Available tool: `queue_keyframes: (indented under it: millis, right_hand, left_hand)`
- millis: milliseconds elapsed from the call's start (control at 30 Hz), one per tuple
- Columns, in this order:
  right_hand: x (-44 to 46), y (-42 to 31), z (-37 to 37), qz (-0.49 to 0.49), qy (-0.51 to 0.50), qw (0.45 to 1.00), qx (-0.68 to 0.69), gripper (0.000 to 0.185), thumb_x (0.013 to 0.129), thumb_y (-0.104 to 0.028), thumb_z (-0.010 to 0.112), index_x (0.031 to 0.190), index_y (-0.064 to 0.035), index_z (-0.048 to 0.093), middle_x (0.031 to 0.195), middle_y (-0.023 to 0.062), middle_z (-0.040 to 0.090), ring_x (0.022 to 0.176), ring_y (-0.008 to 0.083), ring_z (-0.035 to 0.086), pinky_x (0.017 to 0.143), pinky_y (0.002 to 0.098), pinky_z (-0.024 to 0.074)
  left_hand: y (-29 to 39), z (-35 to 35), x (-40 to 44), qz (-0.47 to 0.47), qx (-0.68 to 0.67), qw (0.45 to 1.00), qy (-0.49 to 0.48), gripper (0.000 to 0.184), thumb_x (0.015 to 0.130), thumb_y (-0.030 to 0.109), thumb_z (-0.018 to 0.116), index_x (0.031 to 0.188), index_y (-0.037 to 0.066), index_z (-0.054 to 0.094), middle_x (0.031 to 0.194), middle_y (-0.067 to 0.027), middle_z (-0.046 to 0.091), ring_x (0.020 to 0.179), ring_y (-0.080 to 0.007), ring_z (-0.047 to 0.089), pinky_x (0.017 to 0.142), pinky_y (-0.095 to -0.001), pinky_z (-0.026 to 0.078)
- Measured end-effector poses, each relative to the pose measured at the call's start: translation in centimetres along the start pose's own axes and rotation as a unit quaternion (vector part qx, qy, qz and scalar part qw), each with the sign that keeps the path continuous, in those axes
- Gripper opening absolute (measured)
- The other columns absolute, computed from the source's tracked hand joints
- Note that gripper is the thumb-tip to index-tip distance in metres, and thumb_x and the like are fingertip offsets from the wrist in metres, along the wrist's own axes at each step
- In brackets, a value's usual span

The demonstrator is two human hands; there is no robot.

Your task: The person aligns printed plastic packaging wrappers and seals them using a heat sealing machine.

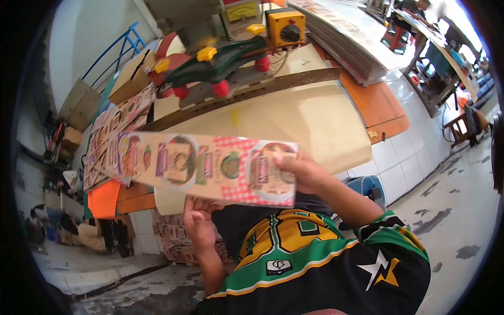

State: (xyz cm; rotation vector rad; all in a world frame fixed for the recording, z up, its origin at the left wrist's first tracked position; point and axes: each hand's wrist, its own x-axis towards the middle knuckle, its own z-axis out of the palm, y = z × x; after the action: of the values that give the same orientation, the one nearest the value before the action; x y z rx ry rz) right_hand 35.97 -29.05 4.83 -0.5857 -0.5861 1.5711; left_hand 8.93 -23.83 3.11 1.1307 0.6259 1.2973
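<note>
A long printed strip (210, 166) with food pictures and red checkered patches stretches across the view, held above the bench. My right hand (302, 170) grips its right end, thumb on the printed face and the other fingers hidden behind. Just below the strip's lower edge is my left hand (199, 223), its fingers loosely bent and apart; whether they touch the strip is unclear. Under the strip lies a cream sheet (310, 118) covering the bench. At the left end, the strip overlaps a pile of printed sheets (100, 142) in view.
Behind the cream sheet stands a machine with a dark green frame (231, 60), yellow knobs and red feet. A yellow control box (286, 27) sits behind it. Stacked boards (346, 39) lie at the back right. An orange sheet (103, 199) hangs at the left. Another person (415, 9) sits far right.
</note>
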Motion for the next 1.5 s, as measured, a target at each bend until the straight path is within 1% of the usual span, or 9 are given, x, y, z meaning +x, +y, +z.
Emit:
queue_keyframes:
  millis: [133, 233, 300, 500, 933, 1033, 1167, 1233, 1500]
  right_hand:
    - [0.6, 0.9, 0.4, 0.031, -0.037, 0.998, -0.050, 0.051, 0.098, -0.030, 0.069, 0.136, -0.0019, 0.051, 0.120, 0.0085, 0.067, 0.106, 0.0174, 0.068, 0.092, 0.0360, 0.0577]
    - [0.7, -0.3, -0.2, 0.042, -0.061, 0.989, -0.131, 0.049, 0.102, -0.032, 0.062, 0.139, -0.0023, 0.050, 0.118, 0.0092, 0.068, 0.102, 0.0172, 0.070, 0.088, 0.0351, 0.0585]
    - [0.9, -2.2, -1.5, 0.056, -0.146, 0.966, -0.207, 0.045, 0.107, -0.033, 0.054, 0.141, -0.0030, 0.050, 0.110, 0.0111, 0.073, 0.095, 0.0183, 0.073, 0.079, 0.0332, 0.0596]
    - [0.9, -6.2, -5.4, -0.043, 0.061, 0.892, -0.446, 0.039, 0.108, -0.031, 0.052, 0.130, 0.0000, 0.060, 0.096, 0.0110, 0.075, 0.077, 0.0139, 0.070, 0.069, 0.0269, 0.0563]
    - [1.1, -6.2, -7.0, -0.075, 0.056, 0.904, -0.416, 0.031, 0.105, -0.025, 0.057, 0.118, 0.0022, 0.064, 0.091, 0.0074, 0.072, 0.077, 0.0108, 0.065, 0.073, 0.0261, 0.0535]
    - [1.1, -6.2, -7.0, -0.072, 0.055, 0.908, -0.410, 0.030, 0.105, -0.024, 0.058, 0.118, 0.0020, 0.064, 0.091, 0.0073, 0.072, 0.077, 0.0108, 0.065, 0.072, 0.0259, 0.0531]
    - [1.1, -6.2, -7.1, -0.069, 0.050, 0.907, -0.412, 0.029, 0.105, -0.023, 0.058, 0.118, 0.0019, 0.064, 0.091, 0.0072, 0.072, 0.078, 0.0107, 0.065, 0.072, 0.0254, 0.0525]
    - [1.0, -6.3, -7.1, -0.070, 0.052, 0.906, -0.414, 0.029, 0.105, -0.023, 0.059, 0.118, 0.0020, 0.064, 0.091, 0.0070, 0.072, 0.078, 0.0106, 0.065, 0.071, 0.0251, 0.0524]
    - [0.8, -6.1, -7.1, -0.072, 0.039, 0.914, -0.397, 0.029, 0.104, -0.025, 0.060, 0.116, 0.0001, 0.066, 0.089, 0.0056, 0.072, 0.078, 0.0097, 0.065, 0.071, 0.0255, 0.0540]
  left_hand:
    - [-1.3, 2.1, -1.3, -0.001, -0.062, 0.989, 0.132, 0.049, 0.099, 0.013, 0.064, 0.139, -0.006, 0.044, 0.116, -0.0158, 0.066, 0.094, -0.0227, 0.069, 0.081, -0.0346, 0.059]
    - [-1.2, -0.1, -1.4, -0.012, -0.074, 0.997, -0.013, 0.048, 0.100, 0.010, 0.058, 0.142, -0.004, 0.042, 0.126, -0.0161, 0.062, 0.099, -0.0214, 0.068, 0.085, -0.0358, 0.059]
    - [0.1, -0.9, -0.4, -0.008, -0.065, 0.998, 0.020, 0.047, 0.100, 0.011, 0.059, 0.142, -0.003, 0.043, 0.124, -0.0145, 0.063, 0.095, -0.0204, 0.069, 0.083, -0.0345, 0.059]
    - [4.5, -7.5, 5.7, 0.035, 0.016, 0.990, 0.132, 0.044, 0.100, 0.015, 0.063, 0.138, 0.000, 0.047, 0.109, -0.0078, 0.066, 0.080, -0.0163, 0.067, 0.070, -0.0290, 0.055]
    - [9.5, -24.1, 29.9, 0.008, 0.093, 0.980, 0.174, 0.020, 0.099, 0.021, 0.069, 0.111, 0.005, 0.062, 0.090, -0.0011, 0.067, 0.072, -0.0084, 0.064, 0.051, -0.0171, 0.046]
    - [10.1, -24.5, 34.2, -0.005, 0.079, 0.985, 0.154, 0.031, 0.097, 0.029, 0.071, 0.115, 0.005, 0.064, 0.090, -0.0017, 0.070, 0.072, -0.0072, 0.065, 0.048, -0.0166, 0.044]
    - [10.7, -23.8, 37.0, -0.122, 0.271, 0.936, 0.187, 0.053, 0.097, 0.050, 0.067, 0.121, 0.003, 0.066, 0.094, -0.0045, 0.074, 0.067, -0.0065, 0.064, 0.044, -0.0184, 0.041]
    - [9.0, -26.2, 38.8, -0.105, 0.380, 0.896, 0.205, 0.051, 0.099, 0.052, 0.061, 0.107, 0.003, 0.070, 0.086, -0.0041, 0.074, 0.061, -0.0065, 0.065, 0.040, -0.0194, 0.032]
    - [7.0, -22.5, 34.6, -0.016, 0.347, 0.929, 0.131, 0.036, 0.106, 0.031, 0.055, 0.114, 0.000, 0.070, 0.076, -0.0030, 0.067, 0.058, -0.0052, 0.055, 0.048, -0.0218, 0.036]
